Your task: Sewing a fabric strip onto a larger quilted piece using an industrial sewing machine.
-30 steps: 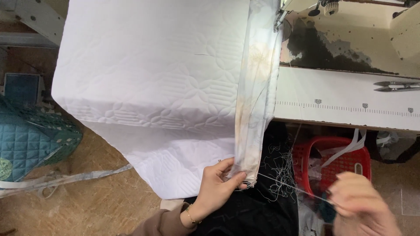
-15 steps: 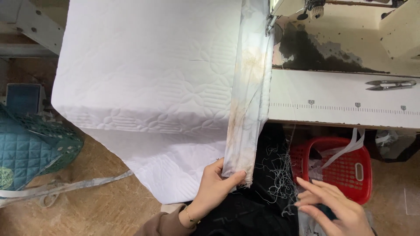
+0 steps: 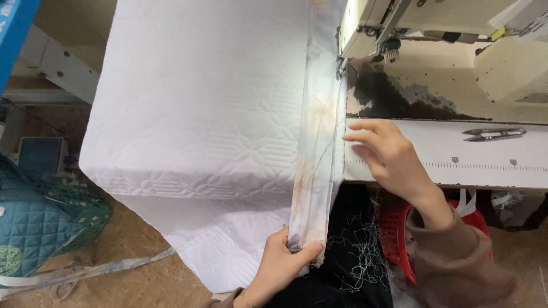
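Sewing table [image 3: 491, 165]: two hands, one quilt [image 3: 200, 114].

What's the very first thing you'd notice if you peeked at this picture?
A big white quilted fabric covers the table's left side and hangs over its front edge. Along its right edge runs a printed strip, pinched at its lower end by the left hand, while the right hand rests flat on the table beside it. Behind that hand sits a cream sewing machine, and small thread snips lie to the right.
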